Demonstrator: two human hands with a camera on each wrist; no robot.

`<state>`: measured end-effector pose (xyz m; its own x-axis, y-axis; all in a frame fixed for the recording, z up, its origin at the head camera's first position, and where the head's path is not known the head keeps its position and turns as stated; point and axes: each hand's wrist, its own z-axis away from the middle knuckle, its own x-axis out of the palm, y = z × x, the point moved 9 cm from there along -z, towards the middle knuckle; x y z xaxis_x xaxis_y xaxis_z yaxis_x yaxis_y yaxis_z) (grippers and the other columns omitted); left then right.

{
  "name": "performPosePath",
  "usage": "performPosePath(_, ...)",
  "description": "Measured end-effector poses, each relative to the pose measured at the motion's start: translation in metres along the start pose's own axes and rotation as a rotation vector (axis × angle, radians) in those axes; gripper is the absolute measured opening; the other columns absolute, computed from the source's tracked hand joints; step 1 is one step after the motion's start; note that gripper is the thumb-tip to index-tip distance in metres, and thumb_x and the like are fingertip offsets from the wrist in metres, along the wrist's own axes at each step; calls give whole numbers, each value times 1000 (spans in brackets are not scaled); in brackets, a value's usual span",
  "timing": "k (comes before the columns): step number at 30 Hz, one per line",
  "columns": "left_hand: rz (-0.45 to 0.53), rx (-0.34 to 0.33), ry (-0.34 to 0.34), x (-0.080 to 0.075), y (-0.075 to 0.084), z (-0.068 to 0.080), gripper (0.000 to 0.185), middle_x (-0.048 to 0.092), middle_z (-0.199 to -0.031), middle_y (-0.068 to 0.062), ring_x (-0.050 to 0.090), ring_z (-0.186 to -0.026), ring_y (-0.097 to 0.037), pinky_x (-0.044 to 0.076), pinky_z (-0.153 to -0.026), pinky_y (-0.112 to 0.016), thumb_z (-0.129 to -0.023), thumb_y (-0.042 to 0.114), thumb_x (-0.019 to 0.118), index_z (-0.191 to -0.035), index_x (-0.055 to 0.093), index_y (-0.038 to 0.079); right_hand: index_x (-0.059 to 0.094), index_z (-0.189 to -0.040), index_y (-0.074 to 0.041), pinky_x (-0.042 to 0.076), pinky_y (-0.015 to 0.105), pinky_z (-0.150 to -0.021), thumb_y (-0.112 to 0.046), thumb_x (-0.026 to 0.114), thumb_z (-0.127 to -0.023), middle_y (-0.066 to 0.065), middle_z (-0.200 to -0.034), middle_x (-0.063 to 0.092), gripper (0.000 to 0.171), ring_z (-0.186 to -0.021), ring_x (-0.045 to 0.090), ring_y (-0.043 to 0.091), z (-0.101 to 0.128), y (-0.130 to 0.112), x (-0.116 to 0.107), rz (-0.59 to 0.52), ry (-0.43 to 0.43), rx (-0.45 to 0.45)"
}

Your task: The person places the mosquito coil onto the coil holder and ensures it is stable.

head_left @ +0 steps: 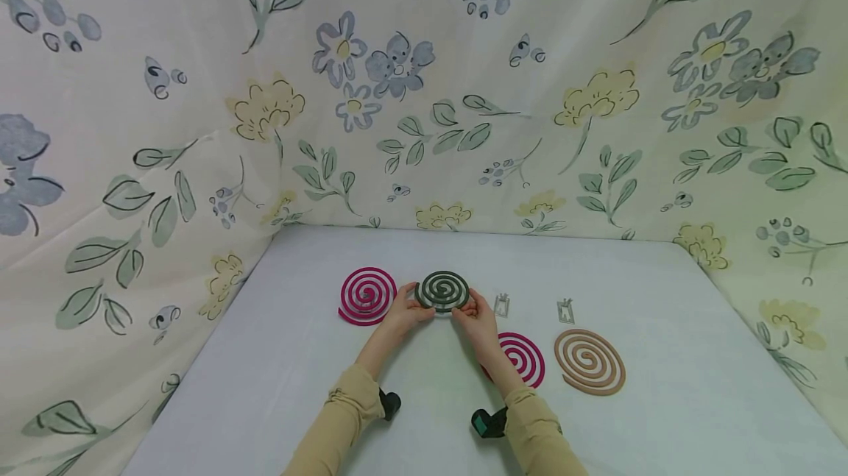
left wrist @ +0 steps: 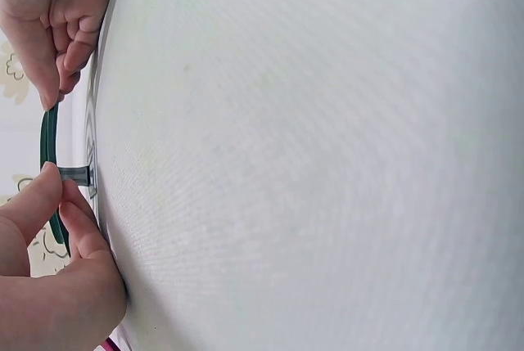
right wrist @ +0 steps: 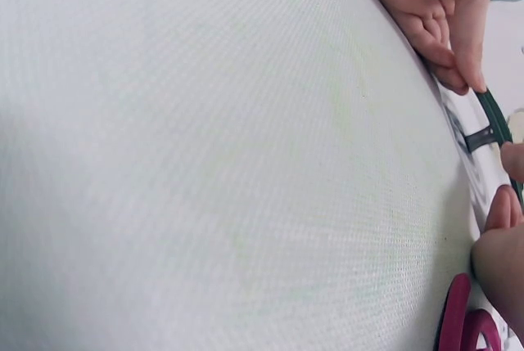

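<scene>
A dark green mosquito coil [head_left: 443,287] lies flat between my two hands. My left hand [head_left: 404,310] pinches its left edge between thumb and fingers, and my right hand [head_left: 480,316] pinches the right edge. Seen edge-on in the left wrist view, the coil sits just above the table, with a small metal stand [left wrist: 78,175] upright beneath it. Left of my left hand is a magenta mosquito coil [head_left: 367,296], with a bit of metal showing near its centre. A second magenta coil [head_left: 525,358] lies partly hidden under my right forearm.
A tan mosquito coil [head_left: 589,362] lies right of the second magenta one. Two flat metal coil stands [head_left: 501,305] [head_left: 565,310] rest behind those coils. Floral cloth [head_left: 464,93] hangs behind and beside the white table [head_left: 278,358].
</scene>
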<state>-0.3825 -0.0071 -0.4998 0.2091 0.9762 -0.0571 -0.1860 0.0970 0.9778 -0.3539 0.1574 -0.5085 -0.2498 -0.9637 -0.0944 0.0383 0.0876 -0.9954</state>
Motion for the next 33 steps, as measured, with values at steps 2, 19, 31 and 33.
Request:
performPosePath(2, -10, -7, 8, -1, -1, -1, 74, 52, -80, -6, 46, -67, -10, 41, -63, -19, -82, -5, 67, -143, 27, -1, 39, -137, 9, 39, 10, -64, 2, 64, -84, 6, -89, 51, 59, -76, 44, 6, 1, 0, 0, 4, 0, -1)
performPosePath(19, 20, 34, -8, 0, 4, 3, 75, 53, -82, -10, 48, -66, -10, 44, -65, -21, -81, -9, 65, -143, 23, -5, 39, -138, 8, 39, 10, -64, 1, 64, -85, 4, -87, 51, 59, -75, 44, 4, 1, 0, 0, 6, 1, -4)
performPosePath(31, 95, 137, -63, -22, -226, -229, 108, 64, -90, -12, 65, -77, -20, 54, -68, -33, -57, 25, 92, -143, 27, 37, 37, -138, 10, 39, 11, -61, 2, 64, -85, 3, -83, 52, 61, -73, 46, 6, 7, -13, -1, -14, -19, 0)
performPosePath(33, 97, 126, -57, -23, -234, -237, 107, 64, -91, -13, 66, -78, -21, 55, -69, -34, -56, 25, 92, -141, 29, 38, 36, -138, 12, 39, 11, -61, 3, 63, -85, 6, -83, 52, 60, -73, 45, 8, 12, -21, -1, -13, -21, -1)
